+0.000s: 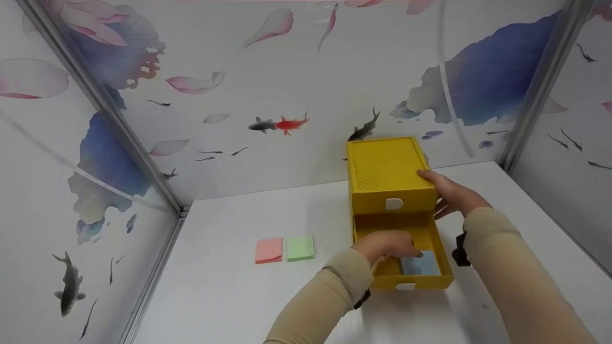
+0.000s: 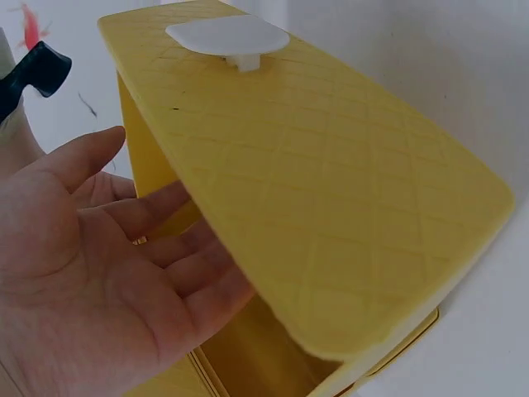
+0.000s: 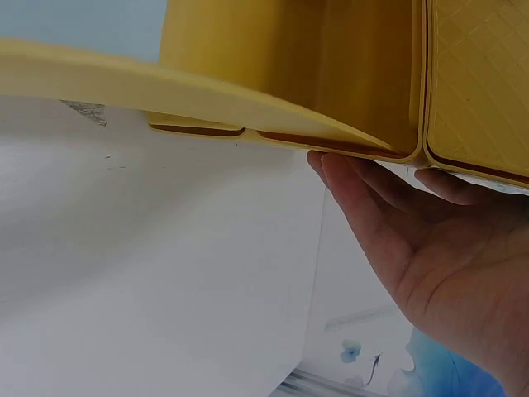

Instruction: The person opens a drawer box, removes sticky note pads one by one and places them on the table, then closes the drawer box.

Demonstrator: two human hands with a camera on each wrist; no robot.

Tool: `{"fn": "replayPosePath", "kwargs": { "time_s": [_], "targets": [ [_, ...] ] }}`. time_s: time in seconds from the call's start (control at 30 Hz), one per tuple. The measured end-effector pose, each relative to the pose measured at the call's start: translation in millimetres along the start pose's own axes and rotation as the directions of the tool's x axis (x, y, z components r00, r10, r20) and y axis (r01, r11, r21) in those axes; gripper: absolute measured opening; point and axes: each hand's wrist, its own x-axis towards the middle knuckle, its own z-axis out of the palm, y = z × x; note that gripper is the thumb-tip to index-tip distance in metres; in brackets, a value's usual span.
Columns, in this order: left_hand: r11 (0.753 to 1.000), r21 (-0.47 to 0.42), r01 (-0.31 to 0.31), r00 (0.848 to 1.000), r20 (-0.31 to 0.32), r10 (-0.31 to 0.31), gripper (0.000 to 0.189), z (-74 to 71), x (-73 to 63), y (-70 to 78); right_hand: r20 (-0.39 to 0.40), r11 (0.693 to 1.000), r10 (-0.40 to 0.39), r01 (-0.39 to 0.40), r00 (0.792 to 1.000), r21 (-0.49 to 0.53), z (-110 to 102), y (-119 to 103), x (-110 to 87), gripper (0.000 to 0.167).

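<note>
A yellow two-drawer box stands at the right, its lower drawer pulled out. In that drawer, near the front, lies a light blue sticky note pad. My left hand reaches over the drawer's left side, one digit's tip at the blue pad. The left wrist view shows the left hand with loosely extended fingers inside, behind the drawer front; the pad is hidden there. My right hand rests its thumb on the box's top edge, straight fingers against its right side.
A pink sticky note pad and a green one lie side by side on the white table, left of the box. Patterned wall panels rise behind and at both sides. Each drawer front has a white pull tab.
</note>
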Motion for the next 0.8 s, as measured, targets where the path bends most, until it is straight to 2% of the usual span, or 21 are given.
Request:
{"fn": "replayPosePath", "kwargs": {
  "time_s": [0.13,0.27,0.43,0.8],
  "targets": [
    [0.999,0.018,-0.028,1.0,-0.007,0.028,0.031,-3.4,-0.8,4.0,0.009,1.0,-0.001,0.001,1.0,0.001,0,1,0.1,0.102],
    [0.996,0.076,-0.05,0.998,-0.024,0.052,0.024,-4.3,-0.3,8.1,0.01,1.0,-0.001,0.001,1.0,-0.001,-1,1,0.6,0.101],
    [0.995,0.081,-0.063,0.997,-0.037,0.066,0.019,-2.4,-0.5,10.9,0.006,1.0,0.007,-0.007,1.0,0.003,-1,1,1.0,0.102],
    [0.983,0.152,-0.1,0.993,-0.049,0.108,0.007,7.7,-2.7,5.9,0.007,1.0,-0.01,0.01,1.0,-0.012,0,0,1.6,0.102]
  ]
}}
